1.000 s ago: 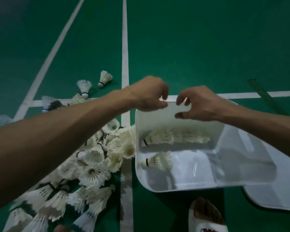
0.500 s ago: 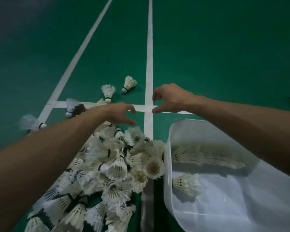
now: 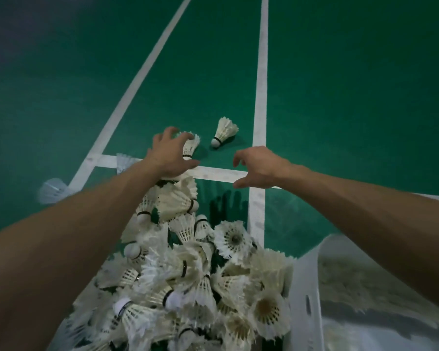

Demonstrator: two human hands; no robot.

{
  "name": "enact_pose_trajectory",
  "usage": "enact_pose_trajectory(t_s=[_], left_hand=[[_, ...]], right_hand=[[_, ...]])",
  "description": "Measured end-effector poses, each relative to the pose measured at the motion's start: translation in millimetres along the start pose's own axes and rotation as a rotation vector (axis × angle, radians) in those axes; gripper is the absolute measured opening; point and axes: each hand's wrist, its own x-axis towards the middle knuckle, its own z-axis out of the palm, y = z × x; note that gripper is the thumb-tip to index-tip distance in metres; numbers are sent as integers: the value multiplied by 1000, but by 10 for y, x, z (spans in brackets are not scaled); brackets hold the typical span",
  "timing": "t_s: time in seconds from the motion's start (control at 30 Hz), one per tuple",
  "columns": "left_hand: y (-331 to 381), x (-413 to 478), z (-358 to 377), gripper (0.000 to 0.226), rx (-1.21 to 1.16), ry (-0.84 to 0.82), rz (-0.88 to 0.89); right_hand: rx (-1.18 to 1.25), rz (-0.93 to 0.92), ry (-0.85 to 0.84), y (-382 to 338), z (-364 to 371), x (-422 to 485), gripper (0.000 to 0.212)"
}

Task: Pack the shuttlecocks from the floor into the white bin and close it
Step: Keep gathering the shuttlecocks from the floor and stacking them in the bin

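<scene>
**Pick-up of the outlying shuttlecocks: hand and target positions**

Both hands are extended beyond the far end of the shuttlecock pile, which lies on the green court floor.

1. Left hand: the fingers are spread and arched over the near shuttlecock, with the thumb below its cork end. The hand brackets the item, but no completed grip is visible.
2. Right hand: unclenched, with the fingers loosely bent. It holds nothing and hovers over the white floor line.
3. Lone shuttlecock: it lies on the floor, apart from the pile. It is forward and to the left of the right hand, and to the right of the left hand. Its long axis runs with the cork toward the person and slightly left, and the feather skirt away and to the right.

Assessment: the left hand is occupied with its own target, so the free right hand is better placed for the lone shuttlecock. A forward-left reach would meet the cork end first.

The white bin stands at lower right, against the pile. It is uncovered and contains some blurred shuttlecocks. Most of the stock is yet to be packed.
</scene>
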Motion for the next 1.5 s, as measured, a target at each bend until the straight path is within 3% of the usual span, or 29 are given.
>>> enact_pose_trajectory(t_s=[0.17,0.37,0.5,0.67,0.9,1.03,1.13,1.27,1.43,1.5], left_hand=[[-142,292,68,88,-119,-150,23],[-148,472,77,116,-86,-297,43],[-171,522,59,118,-41,-310,48],[-268,503,57,109,-25,-299,51],[-417,374,140,65,-130,-243,112],[-382,294,96,44,-226,-266,115],[-348,259,56,49,-305,-292,106],[-334,235,35,57,-305,-281,91],[-284,176,-73,80,-383,-173,43],[-212,146,-138,72,-403,-151,42]], right_hand=[[4,12,33,81,-2,403,64],[-33,41,125,166,-44,890,81],[-88,55,134,210,-49,1141,96],[-71,40,57,266,104,1259,100],[-79,119,151,337,172,1275,83],[-129,121,230,361,218,1231,54],[-212,97,322,345,226,1195,45],[-288,21,324,360,239,1143,28],[-177,76,326,361,229,995,43],[-61,108,330,335,135,885,49]])
